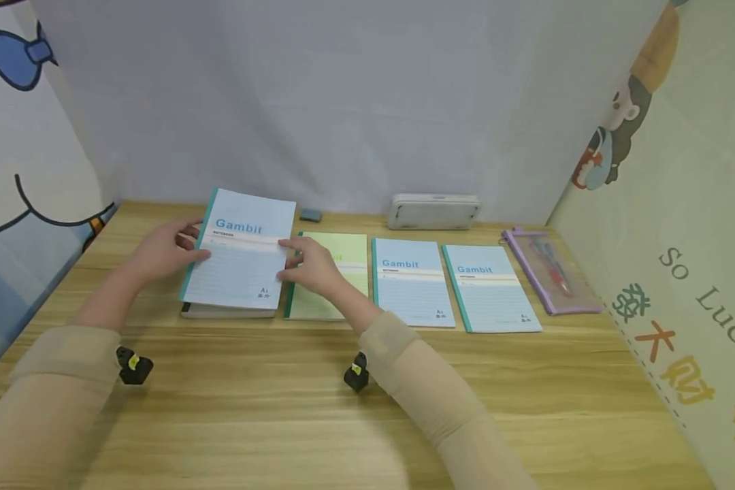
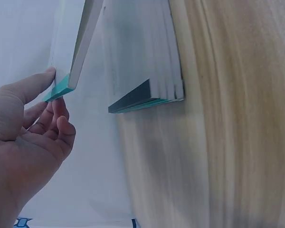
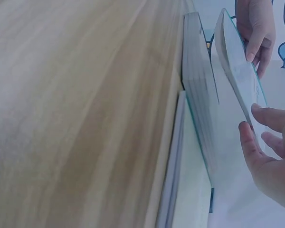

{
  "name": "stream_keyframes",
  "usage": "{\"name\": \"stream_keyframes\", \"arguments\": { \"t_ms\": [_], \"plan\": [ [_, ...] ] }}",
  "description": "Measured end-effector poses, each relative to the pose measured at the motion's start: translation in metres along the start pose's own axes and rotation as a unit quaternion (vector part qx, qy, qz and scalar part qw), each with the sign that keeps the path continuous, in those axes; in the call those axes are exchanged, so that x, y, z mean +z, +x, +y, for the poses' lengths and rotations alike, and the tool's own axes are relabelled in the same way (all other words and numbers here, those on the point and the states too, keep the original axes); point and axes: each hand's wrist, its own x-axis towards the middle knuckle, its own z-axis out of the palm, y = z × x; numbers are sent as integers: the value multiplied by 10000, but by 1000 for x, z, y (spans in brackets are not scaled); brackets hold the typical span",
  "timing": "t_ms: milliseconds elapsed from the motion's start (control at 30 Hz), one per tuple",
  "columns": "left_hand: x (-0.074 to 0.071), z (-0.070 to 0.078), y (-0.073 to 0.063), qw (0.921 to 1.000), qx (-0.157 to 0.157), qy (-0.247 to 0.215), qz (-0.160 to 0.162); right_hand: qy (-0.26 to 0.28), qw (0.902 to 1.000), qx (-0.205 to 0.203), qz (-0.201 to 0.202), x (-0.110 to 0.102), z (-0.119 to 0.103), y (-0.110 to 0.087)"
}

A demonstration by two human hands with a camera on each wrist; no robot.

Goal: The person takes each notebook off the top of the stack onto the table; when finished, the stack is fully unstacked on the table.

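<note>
A light blue notebook with a teal spine is held tilted above a stack of notebooks. My left hand pinches its spine edge, thumb on the cover; the left wrist view shows a gap between this notebook and the stack. From the other side my right hand pinches the notebook's right edge between thumb and fingers. Beneath the right hand lies a green notebook, partly hidden by that hand and forearm. Most of the stack is covered by the raised notebook in the head view.
Two more light blue notebooks lie to the right, followed by a purple-edged clear zip pouch with pens inside. At the back stand a white case and a small grey block, near the curtain.
</note>
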Motion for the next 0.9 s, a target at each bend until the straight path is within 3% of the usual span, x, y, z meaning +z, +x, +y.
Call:
{"name": "stream_keyframes", "arguments": {
  "t_ms": [167, 533, 900],
  "plan": [
    [-7, 6, -5, 9999, -101, -93, 47, -24, 9997, -232, 97, -8, -7, -2],
    [-13, 16, -21, 9989, 406, -113, 216, 688, 9965, -448, -180, -29, -14, -15],
    [-18, 23, -43, 9975, 619, 318, 90, 6, 9981, -574, -226, -29, -20, -41]
  ]
}}
